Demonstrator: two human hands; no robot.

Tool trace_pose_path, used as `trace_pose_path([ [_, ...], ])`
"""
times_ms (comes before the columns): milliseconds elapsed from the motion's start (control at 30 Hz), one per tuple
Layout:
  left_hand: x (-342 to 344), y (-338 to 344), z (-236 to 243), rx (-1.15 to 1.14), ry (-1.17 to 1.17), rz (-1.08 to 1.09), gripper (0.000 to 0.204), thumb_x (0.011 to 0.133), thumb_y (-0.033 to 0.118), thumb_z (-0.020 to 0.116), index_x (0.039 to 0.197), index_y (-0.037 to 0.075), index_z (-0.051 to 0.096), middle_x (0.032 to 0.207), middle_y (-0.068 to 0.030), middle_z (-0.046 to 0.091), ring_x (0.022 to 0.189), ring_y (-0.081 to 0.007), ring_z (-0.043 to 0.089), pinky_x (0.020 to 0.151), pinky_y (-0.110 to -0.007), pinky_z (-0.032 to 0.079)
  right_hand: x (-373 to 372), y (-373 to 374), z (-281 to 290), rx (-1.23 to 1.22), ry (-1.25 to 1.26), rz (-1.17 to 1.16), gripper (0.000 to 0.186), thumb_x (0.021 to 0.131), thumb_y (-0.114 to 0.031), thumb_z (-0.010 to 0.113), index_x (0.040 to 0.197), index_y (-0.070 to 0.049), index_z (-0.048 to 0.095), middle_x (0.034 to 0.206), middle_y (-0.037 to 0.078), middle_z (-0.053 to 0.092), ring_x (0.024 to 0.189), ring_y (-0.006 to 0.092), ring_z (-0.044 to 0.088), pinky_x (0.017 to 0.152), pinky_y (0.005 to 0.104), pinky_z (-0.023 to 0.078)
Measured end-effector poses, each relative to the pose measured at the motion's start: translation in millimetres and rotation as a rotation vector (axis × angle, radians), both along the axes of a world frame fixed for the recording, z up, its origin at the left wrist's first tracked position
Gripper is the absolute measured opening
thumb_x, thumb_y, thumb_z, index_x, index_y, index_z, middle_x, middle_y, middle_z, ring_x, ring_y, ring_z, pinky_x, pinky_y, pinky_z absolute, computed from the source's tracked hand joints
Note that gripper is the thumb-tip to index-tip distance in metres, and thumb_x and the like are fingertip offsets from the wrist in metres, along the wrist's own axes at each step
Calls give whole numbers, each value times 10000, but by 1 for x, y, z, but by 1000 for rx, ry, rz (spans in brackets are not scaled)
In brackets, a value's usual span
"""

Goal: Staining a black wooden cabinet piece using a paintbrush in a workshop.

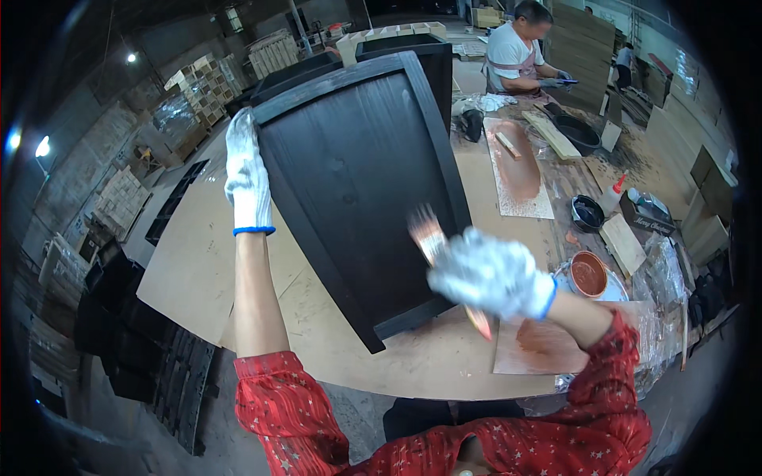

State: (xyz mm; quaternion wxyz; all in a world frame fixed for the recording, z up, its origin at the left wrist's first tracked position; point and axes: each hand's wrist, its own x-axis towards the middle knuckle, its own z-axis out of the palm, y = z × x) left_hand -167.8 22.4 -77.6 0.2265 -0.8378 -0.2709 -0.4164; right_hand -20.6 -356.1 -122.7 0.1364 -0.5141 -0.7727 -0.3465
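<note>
Right grip (492, 274): closed around a paintbrush (429, 238), bristles pointing away over the lower right of the panel; blurred, can't tell if they touch. Left grip (248, 170): clasping the upper left corner of the black framed piece (357, 159). Piece sits mid-counter, slanted, lowest corner toward the near edge.

Counter (198, 278): light brown board. Bare board runs left from the piece to the edge, plus a strip between piece and near edge. Right side is tight: stained board (536, 349) below the right forearm, paint cup (589, 274) near the wrist with red-brown paint in it. Further out: black bowl (588, 213), contents dark; squeeze bottle (613, 194), red cap; open carton (647, 213) with clear plastic in it; black basin (577, 135) at the back.

Black box (405, 49) behind the piece. Co-worker (512, 59) far right. Grey workshop: wooden crates (202, 91) back left, black frames (119, 317) stacked lower left, lit lamps.
</note>
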Motion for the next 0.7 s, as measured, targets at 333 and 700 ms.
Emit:
trace_pose_path([
  [333,2,-4,-7,75,-94,-17,604,828,-38,309,1420,26,212,1491,-77,208,1372,-154,194,1117,-217,139,13,102,81,462,14,159,349,709,-161,566,1058,-164,568,911,60,611,666,230,559,553,316,470],
  [700,16,-24,1,466,440,850,671,790,-41,302,1433,15,119,1505,-99,129,1390,-209,115,1151,-314,37,-23,71,80,254,28,172,300,714,-166,606,1013,-178,614,922,59,642,734,230,615,564,290,514],
])
